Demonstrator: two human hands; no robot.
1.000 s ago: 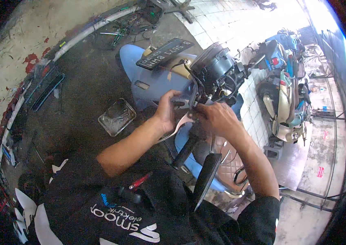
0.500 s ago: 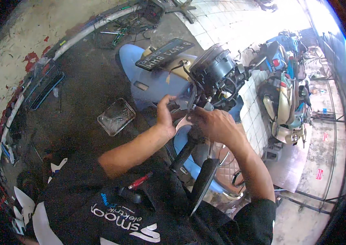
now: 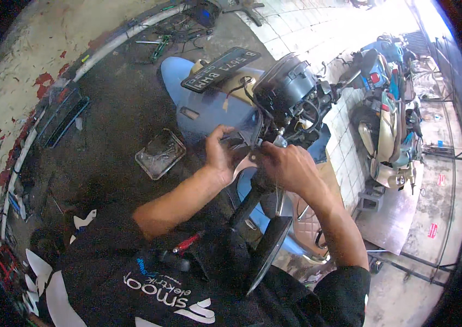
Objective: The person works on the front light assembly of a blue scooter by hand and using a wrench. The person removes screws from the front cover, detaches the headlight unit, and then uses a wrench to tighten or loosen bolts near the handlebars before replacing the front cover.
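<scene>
Both my hands are at the handlebar of a light blue scooter (image 3: 209, 113), beside its black round headlight housing (image 3: 288, 84). My left hand (image 3: 221, 159) has its thumb raised and its other fingers mostly hidden behind dark parts; it closes on something there. A pale curved piece like a brake lever (image 3: 243, 165) lies between the hands. My right hand (image 3: 291, 168) is closed, fingertips curled against the handlebar joint, and what they pinch is hidden. Below it are a black handlebar grip (image 3: 246, 207) and a black mirror (image 3: 272, 252). Exposed wires and cables show behind the headlight.
A number plate (image 3: 221, 69) sits over the scooter's front. On the dark floor to the left lies a shallow metal tray (image 3: 160, 154). Tools (image 3: 160, 48) and cables lie by the far wall. Other scooters (image 3: 386, 128) are parked at right.
The view has shifted slightly. Both hands stay at the same spot on the handlebar, with only slight finger movement; the headlight housing and handlebar look nearly unchanged.
</scene>
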